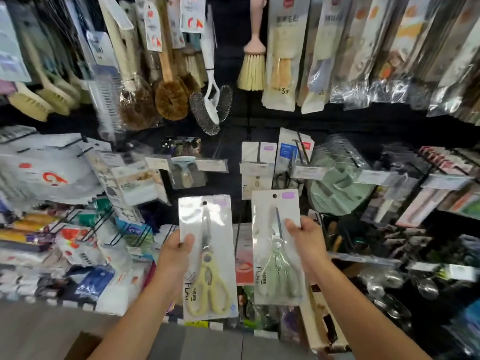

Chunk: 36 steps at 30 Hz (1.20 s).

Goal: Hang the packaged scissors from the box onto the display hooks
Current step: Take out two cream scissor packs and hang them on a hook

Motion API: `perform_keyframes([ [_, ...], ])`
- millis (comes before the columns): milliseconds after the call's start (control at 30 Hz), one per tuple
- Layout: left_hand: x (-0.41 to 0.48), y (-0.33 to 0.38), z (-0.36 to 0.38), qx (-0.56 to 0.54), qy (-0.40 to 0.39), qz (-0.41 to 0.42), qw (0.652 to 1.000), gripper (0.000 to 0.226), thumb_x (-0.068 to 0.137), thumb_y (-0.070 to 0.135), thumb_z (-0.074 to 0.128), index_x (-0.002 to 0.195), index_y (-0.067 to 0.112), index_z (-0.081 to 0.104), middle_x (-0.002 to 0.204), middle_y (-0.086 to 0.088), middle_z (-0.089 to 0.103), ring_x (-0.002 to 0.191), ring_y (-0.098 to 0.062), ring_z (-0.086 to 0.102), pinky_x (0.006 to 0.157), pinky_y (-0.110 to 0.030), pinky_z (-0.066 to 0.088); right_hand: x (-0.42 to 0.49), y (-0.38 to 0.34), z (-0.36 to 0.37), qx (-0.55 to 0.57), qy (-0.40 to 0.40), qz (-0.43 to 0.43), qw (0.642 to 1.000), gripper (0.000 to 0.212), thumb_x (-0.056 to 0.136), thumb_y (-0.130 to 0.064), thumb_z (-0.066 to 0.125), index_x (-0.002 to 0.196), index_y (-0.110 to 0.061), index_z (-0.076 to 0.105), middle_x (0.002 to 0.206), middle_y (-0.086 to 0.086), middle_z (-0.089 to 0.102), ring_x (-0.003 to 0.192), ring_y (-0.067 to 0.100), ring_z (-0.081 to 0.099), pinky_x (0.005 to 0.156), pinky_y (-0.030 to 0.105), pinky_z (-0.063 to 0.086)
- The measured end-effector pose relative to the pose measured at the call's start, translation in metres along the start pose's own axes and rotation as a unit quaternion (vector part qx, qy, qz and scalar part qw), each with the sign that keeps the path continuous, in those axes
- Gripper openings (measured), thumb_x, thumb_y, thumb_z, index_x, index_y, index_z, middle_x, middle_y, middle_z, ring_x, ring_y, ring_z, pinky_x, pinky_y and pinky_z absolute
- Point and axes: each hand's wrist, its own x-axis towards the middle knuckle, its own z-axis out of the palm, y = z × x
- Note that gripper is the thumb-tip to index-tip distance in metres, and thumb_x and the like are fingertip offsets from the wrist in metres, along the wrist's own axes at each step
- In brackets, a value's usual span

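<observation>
I hold two packaged scissors upright in front of the display. My left hand (173,253) grips the left edge of a pack of yellow-handled scissors (209,258), thumb on its front. My right hand (306,240) grips the right edge of a pack of pale green-handled scissors (276,245). Each pack has a hang hole at its top. Just above them, more scissor packs (257,167) hang on a display hook (301,149) with a price tag in front. A corner of the cardboard box (83,345) shows at the bottom left.
Brushes (171,97) and bagged goods hang on the black panel above. A green plastic item (337,183) hangs to the right of the scissor hooks. Crowded hooks with packets stick out at the left (104,229) and right (441,175). Grey floor lies below.
</observation>
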Motion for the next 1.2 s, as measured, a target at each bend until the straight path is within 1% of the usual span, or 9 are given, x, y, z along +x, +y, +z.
perform_keyframes([
  [167,0.025,-0.004,-0.001,-0.001,-0.003,-0.015,1.000,0.019,0.101,0.018,0.048,0.099,0.029,0.063,0.104,-0.005,0.069,0.096,-0.029,0.065,0.091,-0.046,0.052,0.034,0.001,0.021,0.003,0.045,-0.003,0.999,0.010,0.090,-0.007,0.060,0.096,-0.009,0.067,0.081,0.001,0.069,0.075,0.020,0.061,0.062,0.026,0.045],
  [333,0.045,-0.007,-0.007,0.006,-0.024,-0.023,0.999,0.018,0.101,0.018,0.048,0.097,0.028,0.063,0.099,-0.004,0.069,0.091,-0.026,0.064,0.090,-0.044,0.050,0.051,-0.005,0.052,0.044,0.090,0.002,0.995,0.007,0.090,0.001,0.058,0.092,0.000,0.065,0.103,0.024,0.069,0.081,0.017,0.054,0.064,0.024,0.040],
  [400,0.053,-0.008,-0.013,0.013,-0.033,-0.029,0.999,0.018,0.101,0.019,0.049,0.094,0.027,0.063,0.100,-0.005,0.069,0.094,-0.030,0.064,0.094,-0.048,0.050,0.051,-0.007,0.059,0.051,0.102,-0.002,0.993,0.009,0.091,0.000,0.057,0.095,0.003,0.064,0.100,0.020,0.069,0.080,0.016,0.051,0.061,0.022,0.038],
  [533,0.065,-0.013,-0.024,0.025,-0.041,-0.035,0.998,0.017,0.100,0.020,0.049,0.100,0.027,0.064,0.103,-0.007,0.071,0.099,-0.034,0.065,0.096,-0.055,0.049,0.053,-0.011,0.065,0.070,0.099,-0.017,0.992,0.011,0.093,-0.002,0.057,0.093,-0.011,0.063,0.095,0.005,0.066,0.082,0.014,0.055,0.065,0.018,0.041],
  [700,0.076,-0.016,-0.027,0.021,-0.036,-0.039,0.998,0.019,0.098,0.023,0.051,0.106,0.028,0.067,0.109,-0.006,0.071,0.103,-0.034,0.065,0.096,-0.058,0.048,0.053,-0.009,0.065,0.063,0.092,-0.037,0.993,0.011,0.092,-0.001,0.058,0.090,-0.011,0.063,0.095,0.006,0.069,0.084,0.015,0.057,0.070,0.022,0.044],
  [833,0.081,-0.016,-0.022,0.006,-0.038,-0.041,0.998,0.024,0.099,0.023,0.051,0.118,0.027,0.066,0.114,-0.004,0.070,0.106,-0.033,0.064,0.098,-0.057,0.047,0.050,-0.008,0.066,0.065,0.067,-0.073,0.993,0.026,0.089,0.000,0.059,0.082,-0.024,0.064,0.090,-0.002,0.070,0.086,0.015,0.062,0.082,0.031,0.049],
  [933,0.083,-0.015,-0.018,0.007,-0.048,-0.038,0.998,0.025,0.100,0.021,0.050,0.120,0.026,0.065,0.116,-0.003,0.070,0.107,-0.031,0.064,0.098,-0.055,0.047,0.055,-0.013,0.072,0.073,0.068,-0.086,0.991,0.028,0.089,0.001,0.059,0.079,-0.025,0.063,0.084,-0.006,0.068,0.080,0.010,0.059,0.075,0.025,0.047],
  [1067,0.088,-0.018,-0.014,0.012,-0.053,-0.041,0.998,0.019,0.099,0.021,0.050,0.100,0.028,0.068,0.108,-0.003,0.073,0.104,-0.032,0.066,0.099,-0.057,0.046,0.070,-0.015,0.079,0.089,0.065,-0.088,0.990,0.024,0.089,0.000,0.059,0.077,-0.021,0.064,0.083,0.001,0.067,0.074,0.012,0.055,0.070,0.028,0.045],
  [1200,0.089,-0.018,-0.010,0.005,-0.056,-0.046,0.997,0.021,0.100,0.021,0.049,0.100,0.031,0.067,0.113,-0.002,0.071,0.106,-0.030,0.065,0.098,-0.055,0.048,0.079,-0.011,0.081,0.105,0.090,-0.071,0.988,0.023,0.089,-0.001,0.059,0.074,-0.017,0.062,0.073,-0.002,0.060,0.067,0.009,0.049,0.066,0.024,0.041],
])
